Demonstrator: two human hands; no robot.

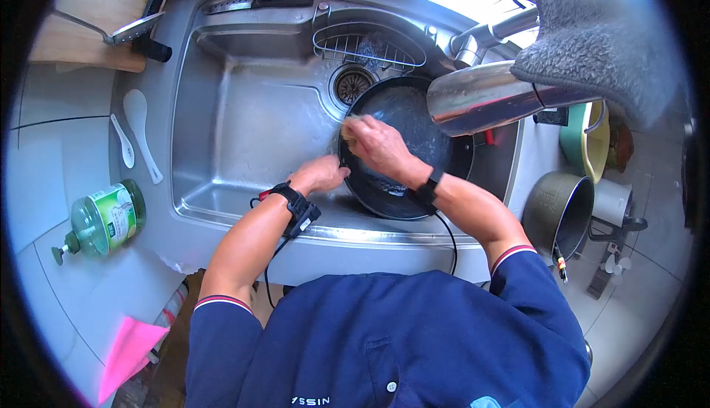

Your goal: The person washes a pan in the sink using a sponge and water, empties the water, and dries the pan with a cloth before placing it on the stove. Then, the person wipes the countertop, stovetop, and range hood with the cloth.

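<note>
A dark round pan [403, 123] rests in the right part of the steel sink [274, 120], with wet, whitish marks on its inner surface. My left hand [322, 174] is closed on the pan's left rim. Over the pan's upper left side, my right hand [377, 145] is closed round a small yellowish scrubber [349, 126], which touches the pan near its rim. Fingers cover most of the scrubber.
The faucet [473, 97] and a grey cloth [592, 46] overhang the pan's right side. A wire rack [370, 49] and drain [353, 84] lie behind. Left are spoons [138, 123] and a soap bottle [109, 218]; right, a pot [558, 208].
</note>
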